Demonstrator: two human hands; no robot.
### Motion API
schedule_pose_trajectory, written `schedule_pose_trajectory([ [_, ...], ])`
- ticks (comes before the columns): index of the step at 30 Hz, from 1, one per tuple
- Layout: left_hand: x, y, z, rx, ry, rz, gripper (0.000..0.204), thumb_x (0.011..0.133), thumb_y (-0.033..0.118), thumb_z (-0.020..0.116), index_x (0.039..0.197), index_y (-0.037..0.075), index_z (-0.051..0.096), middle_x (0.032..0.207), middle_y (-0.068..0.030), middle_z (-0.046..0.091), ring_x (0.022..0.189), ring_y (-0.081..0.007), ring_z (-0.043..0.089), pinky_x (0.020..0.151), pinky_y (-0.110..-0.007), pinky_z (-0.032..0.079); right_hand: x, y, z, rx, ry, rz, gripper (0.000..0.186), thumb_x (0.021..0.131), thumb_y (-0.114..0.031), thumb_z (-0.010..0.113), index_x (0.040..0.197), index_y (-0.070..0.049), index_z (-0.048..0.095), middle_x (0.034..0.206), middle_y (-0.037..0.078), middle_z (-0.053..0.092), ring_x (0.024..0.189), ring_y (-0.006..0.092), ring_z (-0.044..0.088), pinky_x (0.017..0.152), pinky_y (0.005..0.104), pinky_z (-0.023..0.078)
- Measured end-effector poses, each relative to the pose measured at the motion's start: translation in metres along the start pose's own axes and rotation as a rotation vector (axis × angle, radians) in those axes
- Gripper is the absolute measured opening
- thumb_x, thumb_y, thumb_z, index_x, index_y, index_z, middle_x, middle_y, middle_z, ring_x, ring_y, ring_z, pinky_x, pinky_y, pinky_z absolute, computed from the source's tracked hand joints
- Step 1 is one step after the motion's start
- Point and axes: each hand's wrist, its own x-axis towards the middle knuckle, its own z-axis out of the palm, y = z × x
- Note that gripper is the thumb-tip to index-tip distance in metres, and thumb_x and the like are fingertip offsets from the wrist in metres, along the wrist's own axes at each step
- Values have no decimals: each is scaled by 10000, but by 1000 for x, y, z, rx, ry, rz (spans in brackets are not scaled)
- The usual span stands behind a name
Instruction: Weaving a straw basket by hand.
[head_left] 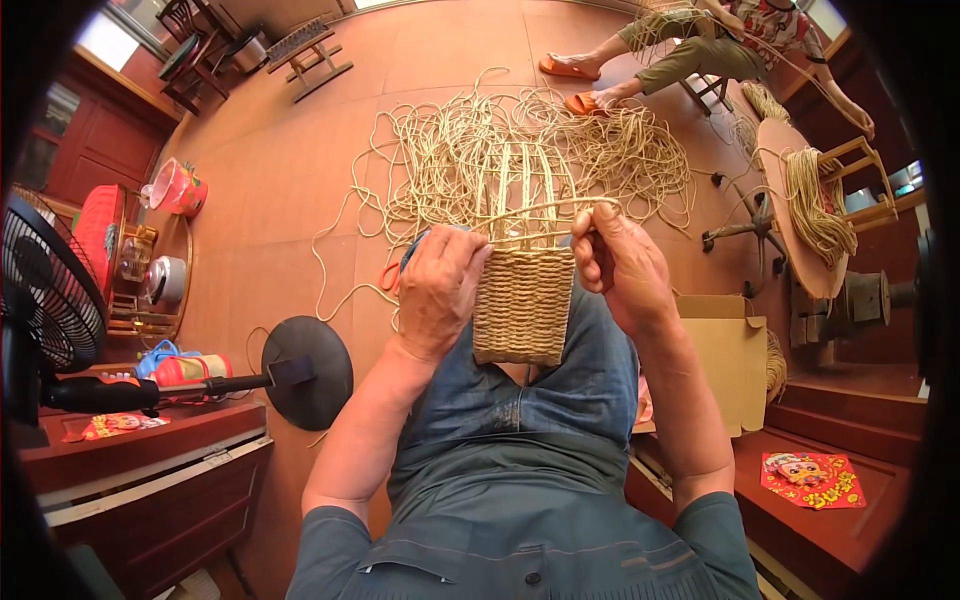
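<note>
A half-woven straw-coloured basket [522, 310] rests on my lap between my thighs. Its lower part is tightly woven, and bare upright stakes [528, 180] stick out at the far end. My left hand [440, 285] is closed at the basket's left edge, by the top row of weave; what its fingers pinch is partly hidden. My right hand [622, 258], off the right edge, pinches a length of cord [545, 207] between thumb and fingers. That cord runs across the stakes towards my left hand.
A big tangle of loose cord [430, 160] spreads over the floor beyond the basket. At the far right another person [715, 50] sits handling cord. A standing fan [50, 290] is at left, a cardboard box [718, 365] at right, and a cord coil [815, 205] hangs over a board.
</note>
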Motion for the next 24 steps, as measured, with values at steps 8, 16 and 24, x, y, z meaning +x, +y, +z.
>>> schedule_pose_trajectory([
  [8,8,9,10,198,43,55,162,933,115,776,872,76,632,801,-83,635,713,-294,661,639,-420,511,10,-50,37,-127,-126,-230,420,1181,-372,510,1327,-15,676,951,-18,689,701,9,538,595,162,422],
  [16,3,18,14,234,-6,-12,150,967,143,745,880,81,640,812,-93,655,747,-299,686,655,-427,521,9,-10,17,-540,161,-486,565,1021,-140,737,1540,-8,556,1147,54,727,911,77,623,832,260,548],
  [24,2,32,-1,-181,-262,-458,246,1027,170,685,1182,-20,686,705,-150,688,612,-273,664,656,-405,525,3,36,-16,-267,42,-90,763,995,-143,783,1621,52,391,1239,123,713,1161,170,678,1023,332,544],
])
